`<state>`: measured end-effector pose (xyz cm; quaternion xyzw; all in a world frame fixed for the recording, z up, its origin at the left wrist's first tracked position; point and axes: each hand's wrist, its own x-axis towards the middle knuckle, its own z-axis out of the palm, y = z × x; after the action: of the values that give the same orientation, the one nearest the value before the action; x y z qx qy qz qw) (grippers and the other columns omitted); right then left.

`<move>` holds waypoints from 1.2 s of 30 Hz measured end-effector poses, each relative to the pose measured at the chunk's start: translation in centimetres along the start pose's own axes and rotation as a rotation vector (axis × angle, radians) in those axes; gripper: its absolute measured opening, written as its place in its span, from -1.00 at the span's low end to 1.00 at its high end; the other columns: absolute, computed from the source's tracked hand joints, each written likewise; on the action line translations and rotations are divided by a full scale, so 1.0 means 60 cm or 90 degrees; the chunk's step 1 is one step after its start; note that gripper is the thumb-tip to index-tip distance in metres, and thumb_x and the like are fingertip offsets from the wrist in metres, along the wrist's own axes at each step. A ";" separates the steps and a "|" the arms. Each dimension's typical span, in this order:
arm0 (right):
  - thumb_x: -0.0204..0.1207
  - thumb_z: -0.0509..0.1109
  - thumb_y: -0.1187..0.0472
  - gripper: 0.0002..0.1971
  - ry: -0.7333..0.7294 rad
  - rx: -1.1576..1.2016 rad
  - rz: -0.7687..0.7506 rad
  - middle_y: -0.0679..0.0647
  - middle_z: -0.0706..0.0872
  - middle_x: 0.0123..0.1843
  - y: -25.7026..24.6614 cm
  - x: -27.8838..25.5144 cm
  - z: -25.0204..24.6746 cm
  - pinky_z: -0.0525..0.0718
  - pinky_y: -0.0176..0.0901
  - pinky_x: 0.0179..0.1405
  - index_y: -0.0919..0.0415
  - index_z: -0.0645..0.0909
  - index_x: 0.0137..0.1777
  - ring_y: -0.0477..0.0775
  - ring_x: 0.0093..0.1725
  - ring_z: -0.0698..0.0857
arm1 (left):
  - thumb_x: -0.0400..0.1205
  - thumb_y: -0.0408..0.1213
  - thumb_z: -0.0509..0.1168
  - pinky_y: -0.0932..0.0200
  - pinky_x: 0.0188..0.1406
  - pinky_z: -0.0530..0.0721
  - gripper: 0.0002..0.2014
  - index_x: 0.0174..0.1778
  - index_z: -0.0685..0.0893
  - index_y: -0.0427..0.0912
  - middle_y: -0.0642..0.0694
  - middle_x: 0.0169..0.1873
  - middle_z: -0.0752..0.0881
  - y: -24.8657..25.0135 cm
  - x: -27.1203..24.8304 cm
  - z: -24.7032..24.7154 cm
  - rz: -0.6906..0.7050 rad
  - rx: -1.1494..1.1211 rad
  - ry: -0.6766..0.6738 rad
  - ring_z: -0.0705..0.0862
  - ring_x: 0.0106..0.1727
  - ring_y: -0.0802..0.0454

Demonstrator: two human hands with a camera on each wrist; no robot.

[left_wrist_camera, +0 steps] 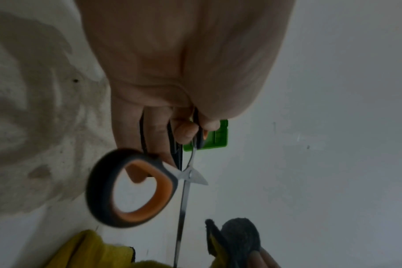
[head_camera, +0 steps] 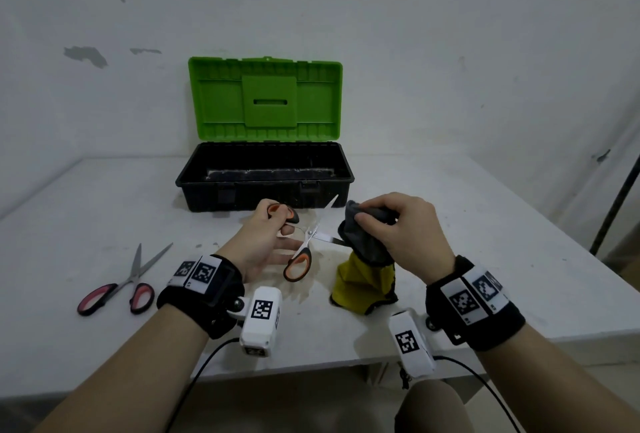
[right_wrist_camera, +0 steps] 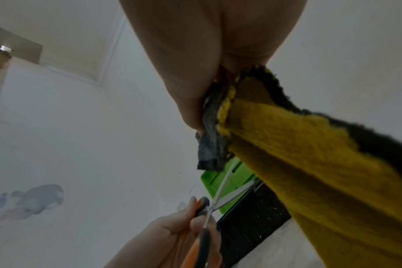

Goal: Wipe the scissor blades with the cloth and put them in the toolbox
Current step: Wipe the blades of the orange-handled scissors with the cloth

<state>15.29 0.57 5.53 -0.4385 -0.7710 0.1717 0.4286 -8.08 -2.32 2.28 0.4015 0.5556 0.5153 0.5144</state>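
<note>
My left hand (head_camera: 273, 235) holds the orange-and-black scissors (head_camera: 300, 261) by one handle loop, blades spread wide apart. One blade (head_camera: 329, 205) points up toward the toolbox; the other blade (head_camera: 327, 238) runs right into the cloth. My right hand (head_camera: 391, 224) grips the grey-and-yellow cloth (head_camera: 363, 273) bunched around that blade's tip, its yellow end resting on the table. In the left wrist view the free handle loop (left_wrist_camera: 129, 188) hangs below my fingers and the blade (left_wrist_camera: 181, 217) reaches the cloth (left_wrist_camera: 239, 235). The right wrist view shows the cloth (right_wrist_camera: 298, 163) and both blades (right_wrist_camera: 220, 190). The open toolbox (head_camera: 265, 190) stands behind.
A second pair of scissors with pink-and-black handles (head_camera: 117, 285) lies on the white table (head_camera: 502, 259) at the left, blades slightly apart. The toolbox's green lid (head_camera: 265, 100) stands upright against the wall. A dark pole (head_camera: 620, 197) leans at the far right.
</note>
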 end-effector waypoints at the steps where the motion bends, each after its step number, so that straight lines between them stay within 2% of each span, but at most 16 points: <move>1: 0.41 0.54 0.11 -0.93 -0.015 0.007 0.005 -0.20 0.78 -0.16 0.000 -0.002 0.004 0.64 -0.41 -0.13 -0.03 0.79 -0.11 -0.25 -0.10 0.70 | 0.86 -0.11 0.09 0.01 -0.35 0.74 -0.83 0.13 0.50 -0.12 -0.07 -0.28 0.53 0.001 -0.002 0.003 0.005 0.003 0.000 0.72 -0.36 -0.02; 5: 0.41 0.54 0.09 -0.92 -0.061 0.012 0.036 -0.21 0.78 -0.16 0.004 -0.011 0.016 0.60 -0.52 -0.14 -0.04 0.80 -0.10 -0.27 -0.10 0.70 | 0.84 -0.14 0.14 0.05 -0.35 0.72 -0.86 0.13 0.55 -0.09 -0.08 -0.24 0.57 -0.004 -0.003 0.007 0.016 -0.019 -0.007 0.72 -0.39 0.02; 7: 0.41 0.54 0.09 -0.92 -0.078 0.024 0.056 -0.20 0.79 -0.17 0.006 -0.014 0.019 0.62 -0.50 -0.16 -0.04 0.80 -0.11 -0.28 -0.11 0.71 | 0.84 -0.15 0.14 0.04 -0.27 0.71 -0.86 0.12 0.59 -0.06 -0.08 -0.23 0.59 -0.008 -0.001 0.008 0.001 -0.051 -0.006 0.72 -0.35 -0.01; 9: 0.41 0.55 0.09 -0.92 -0.084 0.042 0.074 -0.19 0.80 -0.18 0.008 -0.016 0.021 0.63 -0.48 -0.20 -0.04 0.80 -0.11 -0.29 -0.14 0.72 | 0.84 -0.14 0.16 0.03 -0.17 0.69 -0.81 0.09 0.64 -0.12 -0.08 -0.23 0.62 -0.010 0.000 0.010 -0.014 -0.078 0.002 0.73 -0.28 -0.03; 12: 0.41 0.55 0.09 -0.93 -0.080 0.050 0.076 -0.19 0.80 -0.19 0.007 -0.013 0.020 0.65 -0.45 -0.19 -0.05 0.80 -0.12 -0.28 -0.14 0.72 | 0.82 -0.17 0.20 0.12 -0.15 0.63 -0.78 0.01 0.70 -0.18 -0.06 -0.25 0.66 -0.010 0.001 0.011 -0.029 -0.093 0.012 0.76 -0.21 -0.03; 15: 0.41 0.55 0.09 -0.93 -0.083 0.063 0.072 -0.19 0.80 -0.19 0.002 -0.011 0.018 0.71 -0.35 -0.16 -0.04 0.80 -0.11 -0.26 -0.14 0.73 | 0.85 -0.11 0.12 0.01 -0.14 0.68 -0.74 0.00 0.67 -0.11 -0.06 -0.25 0.64 -0.003 -0.006 0.010 -0.054 -0.136 0.015 0.82 -0.14 -0.18; 17: 0.42 0.55 0.09 -0.92 -0.087 0.065 0.069 -0.19 0.80 -0.18 0.000 -0.012 0.019 0.72 -0.33 -0.14 -0.03 0.80 -0.10 -0.25 -0.13 0.73 | 0.86 -0.03 0.05 0.00 -0.20 0.68 -0.71 0.01 0.60 -0.06 -0.10 -0.16 0.62 0.002 -0.011 0.013 -0.043 -0.100 0.013 0.84 -0.12 -0.25; 20: 0.42 0.54 0.09 -0.93 -0.079 0.073 0.076 -0.19 0.80 -0.19 -0.003 -0.014 0.019 0.74 -0.29 -0.14 -0.04 0.80 -0.11 -0.25 -0.14 0.74 | 0.86 0.03 -0.05 0.06 -0.39 0.68 -0.70 0.09 0.50 -0.05 -0.20 -0.06 0.63 0.001 -0.012 0.020 0.009 0.021 0.059 0.81 -0.29 -0.19; 23: 0.43 0.52 0.10 -0.94 -0.053 0.108 0.093 -0.18 0.81 -0.20 -0.002 -0.013 0.016 0.77 -0.20 -0.14 -0.06 0.80 -0.12 -0.23 -0.14 0.75 | 0.87 -0.04 -0.07 0.11 -0.55 0.62 -0.74 0.04 0.43 -0.07 -0.29 -0.17 0.60 -0.004 -0.007 0.020 0.087 0.075 0.095 0.68 -0.50 -0.16; 25: 0.43 0.52 0.10 -0.94 -0.055 0.120 0.100 -0.17 0.81 -0.20 -0.004 -0.014 0.017 0.77 -0.16 -0.12 -0.06 0.80 -0.12 -0.21 -0.13 0.76 | 0.87 -0.08 -0.05 0.14 -0.62 0.57 -0.75 0.03 0.41 -0.12 -0.28 -0.23 0.57 -0.006 -0.007 0.021 0.100 0.063 0.093 0.57 -0.56 -0.13; 27: 0.43 0.52 0.10 -0.93 -0.065 0.121 0.096 -0.18 0.81 -0.20 -0.009 -0.017 0.021 0.77 -0.17 -0.12 -0.05 0.80 -0.11 -0.22 -0.13 0.76 | 0.88 -0.06 -0.05 0.14 -0.59 0.60 -0.74 0.10 0.42 -0.15 -0.27 -0.20 0.59 -0.007 -0.009 0.024 0.084 0.042 0.063 0.56 -0.54 -0.11; 31: 0.43 0.53 0.09 -0.93 -0.067 0.107 0.087 -0.18 0.81 -0.20 -0.015 -0.019 0.024 0.77 -0.16 -0.11 -0.05 0.80 -0.11 -0.23 -0.14 0.75 | 0.87 -0.02 -0.06 0.00 -0.34 0.74 -0.71 0.16 0.46 -0.11 -0.23 -0.10 0.60 -0.008 -0.013 0.022 0.068 0.054 0.020 0.62 -0.44 -0.10; 33: 0.43 0.52 0.09 -0.93 -0.062 0.109 0.094 -0.19 0.81 -0.21 -0.015 -0.019 0.024 0.77 -0.16 -0.11 -0.06 0.80 -0.11 -0.23 -0.14 0.75 | 0.87 -0.02 -0.05 -0.05 -0.36 0.71 -0.71 0.12 0.46 -0.13 -0.23 -0.13 0.60 -0.011 -0.014 0.018 0.096 0.072 0.047 0.58 -0.51 -0.04; 36: 0.42 0.52 0.10 -0.92 -0.055 0.103 0.082 -0.21 0.80 -0.19 -0.020 -0.022 0.029 0.76 -0.19 -0.11 -0.08 0.79 -0.11 -0.25 -0.13 0.74 | 0.86 0.00 -0.06 0.04 -0.50 0.66 -0.70 0.11 0.42 -0.15 -0.26 -0.17 0.59 -0.016 -0.012 0.019 0.108 0.076 0.101 0.55 -0.53 -0.04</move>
<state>13.59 -0.98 4.64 -0.4435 -0.7425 0.2797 0.4168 -6.76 -3.00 1.51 0.4354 0.5881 0.5530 0.3985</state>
